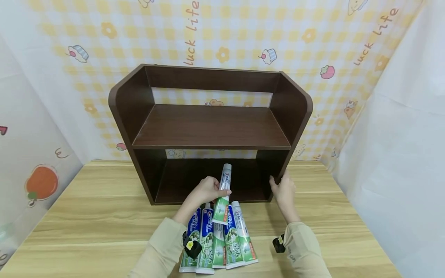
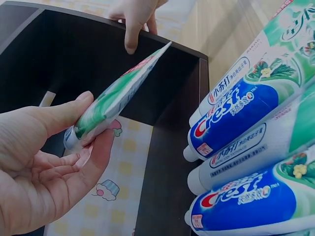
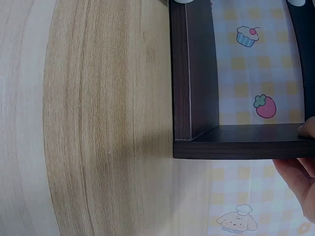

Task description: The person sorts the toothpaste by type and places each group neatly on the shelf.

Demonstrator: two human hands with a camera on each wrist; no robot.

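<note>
head view: a left hand (image 1: 207, 189) pinches a toothpaste tube (image 1: 221, 208) between thumb and fingers, before the lower opening of a dark brown shelf (image 1: 212, 125), cap end towards it. a right hand (image 1: 284, 189) grips the shelf's right side panel, thumb inside, fingers outside. five other tubes (image 1: 219, 247) lie on the counter (image 1: 104, 216), just in front of the shelf.

a light but firm pinch should suit the soft tube; harder squeezing would probably bulge it. the cap is best kept level with the opening, clear of the shelf's front edges, with the side panel steadied but not pushed.

hard to judge is whether the cap has crossed the shelf's front edge. the shelf's lower inside is dark, and a black wrist device (image 1: 192, 247) covers part of the tubes before it. left wrist view hides the held cap behind the hand and crops the tubes beside the shelf; right wrist view cuts off the hand at the panel.
</note>
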